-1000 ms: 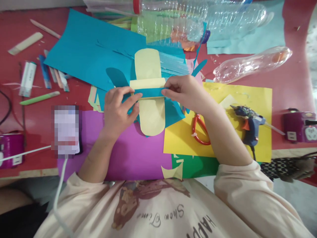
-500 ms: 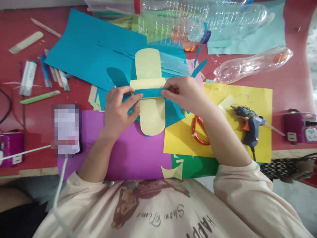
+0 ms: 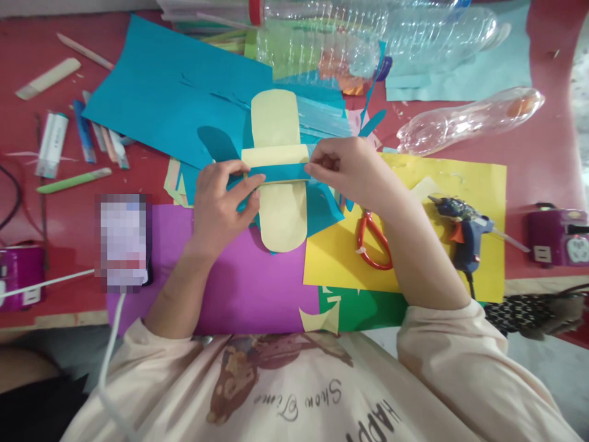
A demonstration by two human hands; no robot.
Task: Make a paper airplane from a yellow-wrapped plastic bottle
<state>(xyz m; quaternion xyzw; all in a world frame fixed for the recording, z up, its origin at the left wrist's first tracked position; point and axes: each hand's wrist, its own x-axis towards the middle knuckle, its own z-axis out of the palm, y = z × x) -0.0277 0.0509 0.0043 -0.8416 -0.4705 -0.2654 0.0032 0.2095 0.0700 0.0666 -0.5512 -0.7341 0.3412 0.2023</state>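
Observation:
A blue paper strip [image 3: 279,173] lies across the middle of a pale yellow paper cutout [image 3: 276,120] with rounded ends. Just above the strip, a pale yellow band [image 3: 275,156] also crosses the cutout. My left hand [image 3: 221,202] grips the strip's left end, fingertips pressed on it. At the opposite end, my right hand [image 3: 346,167] is closed in a pinch, thumb and forefinger at the strip's tip. Blue paper scraps [image 3: 326,212] lie under the cutout.
To the right, red-handled scissors [image 3: 372,245] and a glue gun [image 3: 467,236] rest on yellow paper [image 3: 331,264]. Clear plastic bottles [image 3: 322,43] lie at the back, another bottle [image 3: 469,120] at right. A phone [image 3: 124,242] with a white cable is on the left, below several markers [image 3: 53,144].
My right hand has slid slightly right along the blue strip, showing more of its right end. My left hand stays in place. More of the scissors' handle shows.

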